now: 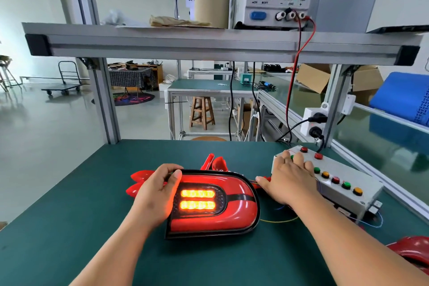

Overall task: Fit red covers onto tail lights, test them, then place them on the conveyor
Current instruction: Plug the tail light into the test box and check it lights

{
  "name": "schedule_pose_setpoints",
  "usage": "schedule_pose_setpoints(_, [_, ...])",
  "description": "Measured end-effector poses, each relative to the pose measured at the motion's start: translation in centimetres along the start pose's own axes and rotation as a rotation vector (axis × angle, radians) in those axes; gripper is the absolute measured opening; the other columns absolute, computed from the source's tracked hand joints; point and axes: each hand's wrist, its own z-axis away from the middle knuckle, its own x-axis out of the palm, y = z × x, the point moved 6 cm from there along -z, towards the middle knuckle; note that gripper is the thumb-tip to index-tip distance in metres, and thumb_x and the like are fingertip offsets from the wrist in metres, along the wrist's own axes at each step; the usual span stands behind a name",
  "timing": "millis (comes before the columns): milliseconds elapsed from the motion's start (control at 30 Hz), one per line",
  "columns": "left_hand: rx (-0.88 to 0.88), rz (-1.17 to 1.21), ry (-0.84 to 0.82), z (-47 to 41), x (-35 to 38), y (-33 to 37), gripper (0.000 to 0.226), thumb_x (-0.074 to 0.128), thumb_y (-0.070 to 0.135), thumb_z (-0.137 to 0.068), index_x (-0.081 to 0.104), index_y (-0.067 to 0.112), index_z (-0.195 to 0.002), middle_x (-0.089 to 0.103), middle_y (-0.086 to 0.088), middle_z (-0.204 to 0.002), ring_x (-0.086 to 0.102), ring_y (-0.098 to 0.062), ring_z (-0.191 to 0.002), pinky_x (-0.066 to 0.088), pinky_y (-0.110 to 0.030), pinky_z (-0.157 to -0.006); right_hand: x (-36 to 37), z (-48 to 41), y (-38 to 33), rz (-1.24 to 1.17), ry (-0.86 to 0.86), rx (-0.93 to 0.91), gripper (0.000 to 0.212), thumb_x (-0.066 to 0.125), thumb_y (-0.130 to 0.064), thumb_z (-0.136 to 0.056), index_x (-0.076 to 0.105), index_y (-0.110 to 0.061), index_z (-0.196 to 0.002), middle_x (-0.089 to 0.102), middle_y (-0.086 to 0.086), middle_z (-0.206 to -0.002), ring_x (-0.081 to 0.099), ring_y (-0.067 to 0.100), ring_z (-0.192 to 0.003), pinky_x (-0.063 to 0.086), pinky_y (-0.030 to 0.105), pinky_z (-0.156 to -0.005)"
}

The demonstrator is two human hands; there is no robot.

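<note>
Your left hand (157,190) grips the tail light (213,206) at its 9 o'clock end. The fingers are curled together over the far rim, and the thumb lies on the red cover (241,222) fitted to it. The light lies flat in the middle of the green bench mat (69,216), with two amber LED rows lit and a red glow around them.

Your right hand (290,181) rests on the push-button test box (341,193), at 2 o'clock from the light. Its fingers are straight and spread apart, with the thumb stretched toward the light. One fingertip seems to be on a green button, though the hand hides most of it.

Loose red covers (219,163) lie at 12 and 9 o'clock, just behind the light. A bench power supply (271,0) sits on the shelf at 12 o'clock, and its red lead (293,81) runs down toward the box.
</note>
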Motion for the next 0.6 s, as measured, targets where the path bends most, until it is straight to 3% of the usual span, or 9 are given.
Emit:
schedule_pose_setpoints(100, [0.027, 0.033, 0.011, -0.2, 0.3, -0.2, 0.014, 0.05, 0.024, -0.1, 0.064, 0.025, -0.104, 0.067, 0.005, -0.089, 0.06, -0.011, -0.087, 0.048, -0.034, -0.081, 0.2, 0.2, -0.2, 0.011, -0.007, 0.023, 0.081, 0.031, -0.073, -0.086, 0.034, -0.015, -0.143, 0.023, 0.009, -0.156, 0.02, 0.028, -0.132, 0.024, 0.042, -0.099])
schedule_pose_setpoints(233, [0.035, 0.071, 0.005, -0.5, 0.5, -0.7, 0.015, 0.05, 0.025, -0.1, 0.063, 0.031, -0.097, 0.067, 0.005, -0.087, 0.06, -0.013, -0.086, 0.048, -0.029, -0.077, 0.5, 0.2, -0.2, -0.018, -0.003, 0.051, 0.08, 0.032, -0.071, -0.087, 0.032, -0.015, -0.144, 0.017, 0.009, -0.16, 0.021, 0.03, -0.132, 0.023, 0.044, -0.102])
schedule_pose_setpoints(400, [0.042, 0.148, -0.016, -1.0, 0.9, -1.3, 0.014, 0.052, 0.028, -0.099, 0.066, 0.031, -0.099, 0.07, 0.003, -0.091, 0.065, -0.023, -0.094, 0.054, -0.047, -0.087, 0.7, 0.2, -0.4, -0.045, 0.012, 0.063, 0.078, 0.034, -0.07, -0.086, 0.035, -0.016, -0.142, 0.017, 0.01, -0.16, 0.022, 0.03, -0.131, 0.022, 0.045, -0.1])
schedule_pose_setpoints(600, [0.003, 0.238, -0.044, -1.3, 1.3, -1.9, 0.014, 0.055, 0.035, -0.095, 0.068, 0.039, -0.094, 0.072, -0.001, -0.094, 0.067, -0.031, -0.095, 0.054, -0.056, -0.088, 1.0, 0.6, -0.4, -0.143, -0.001, 0.062, 0.075, 0.038, -0.066, -0.089, 0.031, -0.014, -0.142, 0.01, 0.012, -0.161, 0.016, 0.032, -0.137, 0.016, 0.047, -0.109])
